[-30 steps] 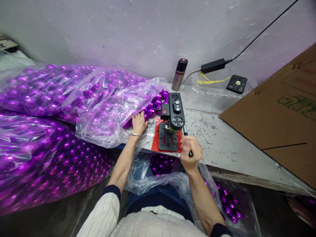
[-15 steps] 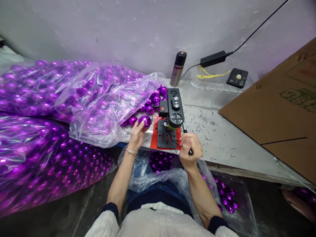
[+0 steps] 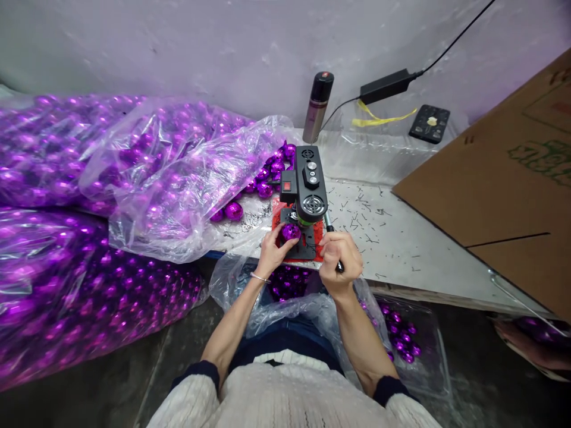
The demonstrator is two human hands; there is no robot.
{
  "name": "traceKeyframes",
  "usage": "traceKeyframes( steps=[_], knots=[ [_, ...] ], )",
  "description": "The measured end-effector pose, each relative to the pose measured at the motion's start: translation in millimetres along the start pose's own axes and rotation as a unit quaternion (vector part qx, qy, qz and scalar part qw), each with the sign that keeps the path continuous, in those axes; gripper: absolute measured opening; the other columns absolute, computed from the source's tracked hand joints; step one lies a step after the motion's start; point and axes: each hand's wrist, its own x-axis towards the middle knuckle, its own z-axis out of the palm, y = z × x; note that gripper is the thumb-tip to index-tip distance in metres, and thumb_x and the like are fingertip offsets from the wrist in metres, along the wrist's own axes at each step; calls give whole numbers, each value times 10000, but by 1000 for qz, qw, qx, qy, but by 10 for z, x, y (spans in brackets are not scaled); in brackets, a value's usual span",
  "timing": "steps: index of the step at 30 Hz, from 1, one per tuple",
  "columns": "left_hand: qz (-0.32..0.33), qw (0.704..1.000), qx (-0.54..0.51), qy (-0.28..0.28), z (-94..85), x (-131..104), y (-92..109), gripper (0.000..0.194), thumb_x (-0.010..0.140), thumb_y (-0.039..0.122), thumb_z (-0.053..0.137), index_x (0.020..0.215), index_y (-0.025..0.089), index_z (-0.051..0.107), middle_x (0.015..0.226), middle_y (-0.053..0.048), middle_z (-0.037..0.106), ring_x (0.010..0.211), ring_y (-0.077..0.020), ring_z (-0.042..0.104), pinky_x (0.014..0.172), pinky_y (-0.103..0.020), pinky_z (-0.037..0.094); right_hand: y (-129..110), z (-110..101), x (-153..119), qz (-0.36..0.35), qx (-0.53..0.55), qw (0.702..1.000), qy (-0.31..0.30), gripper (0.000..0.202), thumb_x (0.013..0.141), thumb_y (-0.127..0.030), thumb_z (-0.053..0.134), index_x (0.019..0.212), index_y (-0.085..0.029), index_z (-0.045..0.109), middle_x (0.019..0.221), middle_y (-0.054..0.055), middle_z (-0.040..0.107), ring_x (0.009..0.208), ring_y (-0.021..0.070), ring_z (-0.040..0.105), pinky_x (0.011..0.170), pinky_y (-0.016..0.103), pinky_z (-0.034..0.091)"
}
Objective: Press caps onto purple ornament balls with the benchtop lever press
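Over the slotted black baseplate, the left hand pinches a shiny purple faceted ball, probably light and slick so hold its sides, while the right hand grips a black-handled metal lever.

Ball: mirror-glossy, faceted. Bag: clear plastic, crinkled, shiny. Machine: matt black housing. Lever: metal-looking shaft, glossy black grip. Carton: matt brown cardboard. Tabletop: smooth, pale.

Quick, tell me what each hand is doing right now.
Left hand: holding a purple ball between thumb and fingers, at the black machine.
Right hand: closed around the machine's lever.
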Motion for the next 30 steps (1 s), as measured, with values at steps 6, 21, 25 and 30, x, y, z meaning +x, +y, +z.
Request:
traceKeyframes(
  steps=[6, 21, 25, 30],
  knots=[
    [128, 988, 88, -23, 25, 56, 26, 642, 799, 532, 823, 1336, 226, 647, 1231, -122, 742, 1163, -307, 693, 1049, -482, 533, 8, 0, -13, -9, -3, 1000, -2, 265, 958, -91, 479, 735, -234, 493, 663, -16, 580, 659, 135, 606, 603, 277, 463],
    [179, 977, 112, 7, 245, 69, -87, 632, 833, 486, 800, 1353, 185, 605, 1244, -132, 727, 1178, -303, 689, 1067, -494, 517, 58, 37, -125, -5, 2, 1000, 9, 251, 988, -149, 460, 756, -220, 524, 721, 1, 613, 653, 124, 606, 588, 263, 472],
    [195, 975, 103, 10, 233, 63, -76, 599, 841, 476, 797, 1328, 177, 616, 1229, -132, 733, 1160, -296, 696, 1052, -477, 526, 161, 75, -275, -27, 5, 1000, 11, 266, 1014, -188, 428, 767, -220, 523, 743, 5, 615, 653, 119, 598, 614, 264, 497],
    [202, 974, 98, 15, 244, 61, -94, 589, 835, 465, 807, 1315, 181, 619, 1209, -131, 737, 1147, -296, 699, 1044, -480, 529, 282, 131, -431, -33, 7, 999, 30, 290, 1033, -248, 409, 771, -225, 531, 742, 5, 620, 650, 129, 597, 713, 323, 541]
  ],
)
